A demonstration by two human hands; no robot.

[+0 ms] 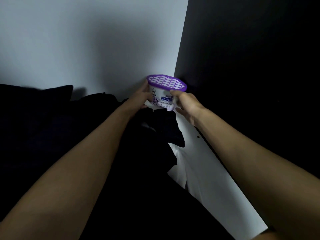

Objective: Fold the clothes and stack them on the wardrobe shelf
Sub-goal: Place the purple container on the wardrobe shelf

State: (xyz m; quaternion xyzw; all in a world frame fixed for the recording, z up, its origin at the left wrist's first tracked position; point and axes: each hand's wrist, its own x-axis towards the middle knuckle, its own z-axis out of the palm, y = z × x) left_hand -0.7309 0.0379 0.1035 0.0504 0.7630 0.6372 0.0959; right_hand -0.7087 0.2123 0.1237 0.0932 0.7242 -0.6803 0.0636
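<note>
A white dehumidifier tub with a purple perforated lid (166, 84) is at the back corner of the wardrobe shelf (204, 163). My left hand (142, 97) grips its left side and my right hand (187, 104) grips its right side, thumb near the lid rim. Dark clothes (155, 135) lie on the shelf under my arms, reaching up to the tub's base. More dark fabric (43, 118) is piled at the left, too dim to tell whether it is folded.
The white back wall (86, 40) rises behind the tub. A dark side panel (251, 66) closes the right. A strip of bare white shelf with a small hole (198, 136) runs along the right edge.
</note>
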